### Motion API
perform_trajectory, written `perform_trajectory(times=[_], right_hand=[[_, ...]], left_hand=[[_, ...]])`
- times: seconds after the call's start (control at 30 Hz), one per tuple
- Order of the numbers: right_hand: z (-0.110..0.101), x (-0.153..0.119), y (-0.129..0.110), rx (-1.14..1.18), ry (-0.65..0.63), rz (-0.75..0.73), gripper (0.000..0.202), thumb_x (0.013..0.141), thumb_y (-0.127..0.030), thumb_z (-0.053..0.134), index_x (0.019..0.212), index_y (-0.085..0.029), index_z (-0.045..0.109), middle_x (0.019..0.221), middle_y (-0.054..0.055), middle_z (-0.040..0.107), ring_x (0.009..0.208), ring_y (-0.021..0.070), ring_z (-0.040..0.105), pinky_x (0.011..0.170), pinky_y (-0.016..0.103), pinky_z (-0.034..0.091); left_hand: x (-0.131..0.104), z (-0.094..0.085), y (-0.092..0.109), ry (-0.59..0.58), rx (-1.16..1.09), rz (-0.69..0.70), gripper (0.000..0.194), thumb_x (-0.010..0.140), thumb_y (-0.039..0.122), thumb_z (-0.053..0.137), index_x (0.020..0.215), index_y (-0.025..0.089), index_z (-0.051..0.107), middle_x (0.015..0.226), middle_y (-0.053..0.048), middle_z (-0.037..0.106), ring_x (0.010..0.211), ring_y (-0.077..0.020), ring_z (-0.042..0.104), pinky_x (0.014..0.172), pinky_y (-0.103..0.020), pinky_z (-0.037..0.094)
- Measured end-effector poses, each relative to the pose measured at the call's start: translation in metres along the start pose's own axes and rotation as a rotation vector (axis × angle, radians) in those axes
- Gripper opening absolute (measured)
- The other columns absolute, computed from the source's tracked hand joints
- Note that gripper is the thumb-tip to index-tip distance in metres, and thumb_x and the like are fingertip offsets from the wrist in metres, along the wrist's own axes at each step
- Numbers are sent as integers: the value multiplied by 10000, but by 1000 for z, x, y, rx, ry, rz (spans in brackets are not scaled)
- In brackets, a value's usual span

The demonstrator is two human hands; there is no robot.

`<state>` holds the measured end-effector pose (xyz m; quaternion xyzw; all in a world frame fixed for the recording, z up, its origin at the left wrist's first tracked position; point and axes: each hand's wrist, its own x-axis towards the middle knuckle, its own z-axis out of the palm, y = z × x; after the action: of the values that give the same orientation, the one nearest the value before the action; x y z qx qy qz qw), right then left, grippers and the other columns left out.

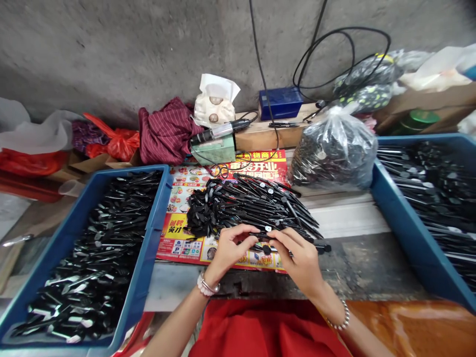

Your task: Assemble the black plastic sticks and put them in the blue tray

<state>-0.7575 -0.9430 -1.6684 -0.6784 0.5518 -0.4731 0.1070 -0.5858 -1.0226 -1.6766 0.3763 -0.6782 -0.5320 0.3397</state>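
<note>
Close together over a pile of thin black rod-like parts (256,201), both my hands pinch a slim black rod (262,236). My left hand (228,250) grips its left end between thumb and forefinger. The right end sits in the fingertips of my right hand (299,258). A small white round spot shows just above the rod. The piled parts have flat, leaf-shaped black ends toward the left and lie on a colourful printed sheet (173,248). Another dark piece (323,247) lies just right of my right hand.
Blue bins full of black parts stand at left (158,218) and right (405,233). Behind the pile are a filled clear plastic bag (336,148), a corded cylindrical tool (219,131) on a green box, a tissue pack (214,104) and a dark blue box (281,103).
</note>
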Motion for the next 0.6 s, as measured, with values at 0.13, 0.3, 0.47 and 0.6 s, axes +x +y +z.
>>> perform_trajectory(times=[0.13, 0.3, 0.47, 0.6], right_hand=[[-1, -1, 0, -8, 21, -31, 242, 917, -55, 508, 1087, -185, 621, 920, 57, 670, 802, 144, 632, 743, 260, 508], [-3, 0, 2, 123, 14, 159, 141, 919, -171, 556, 995, -203, 670, 910, 35, 681, 811, 140, 648, 738, 231, 516], [-2, -19, 9, 264, -14, 547, 244, 835, -394, 653, 976, -199, 694, 864, 27, 699, 711, 152, 663, 598, 190, 545], [5, -31, 21, 407, -87, 627, 369, 745, -431, 722, 1023, -198, 653, 888, 34, 727, 731, 179, 708, 630, 176, 585]], left_hand=[[-2, 0, -1, -2, 49, 32, 154, 786, 200, 672, 920, 171, 743, 855, -49, 739, 748, -154, 667, 694, -225, 520], [-3, 2, 1, -55, -214, -83, 250, 772, 231, 711, 1014, 167, 705, 992, -72, 709, 892, -186, 675, 778, -256, 539], [-13, 12, 20, -96, -439, -187, 324, 770, 299, 739, 1053, 148, 694, 986, -75, 702, 878, -185, 676, 801, -270, 532], [-15, 18, 27, -53, -307, -113, 218, 781, 291, 723, 930, 133, 739, 897, -64, 714, 822, -163, 657, 780, -243, 510]])
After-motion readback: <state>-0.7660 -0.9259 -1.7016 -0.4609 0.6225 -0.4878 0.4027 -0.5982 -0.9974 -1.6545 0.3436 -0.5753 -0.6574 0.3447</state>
